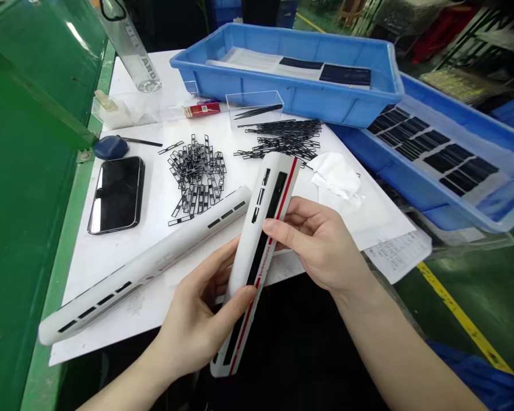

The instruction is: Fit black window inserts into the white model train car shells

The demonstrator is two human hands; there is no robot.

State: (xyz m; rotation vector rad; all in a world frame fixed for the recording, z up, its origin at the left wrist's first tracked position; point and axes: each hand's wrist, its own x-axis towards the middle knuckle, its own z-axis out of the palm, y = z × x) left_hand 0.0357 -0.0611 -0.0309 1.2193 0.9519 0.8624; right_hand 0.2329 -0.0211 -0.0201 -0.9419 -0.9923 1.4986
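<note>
A white model train car body (244, 257) with a red stripe, a long black window band and small window openings is held up at a slant. My left hand (209, 302) is wrapped round its lower half, thumb on the striped side. My right hand (314, 240) grips it higher up, with the thumb on the black band and the other fingers behind. A second white car body (145, 262) lies diagonally on the white table to the left. Behind it are a pile of black window-frame pieces (197, 171) and another heap of black strips (282, 137).
A black phone (116, 194), a clear bottle (132, 51) and a small clear box with tweezers (255, 105) stand around. Crumpled white tissue (336, 177) lies right. Blue trays (282, 85) (445, 188) hold black strips. A green wall (25, 142) borders the left.
</note>
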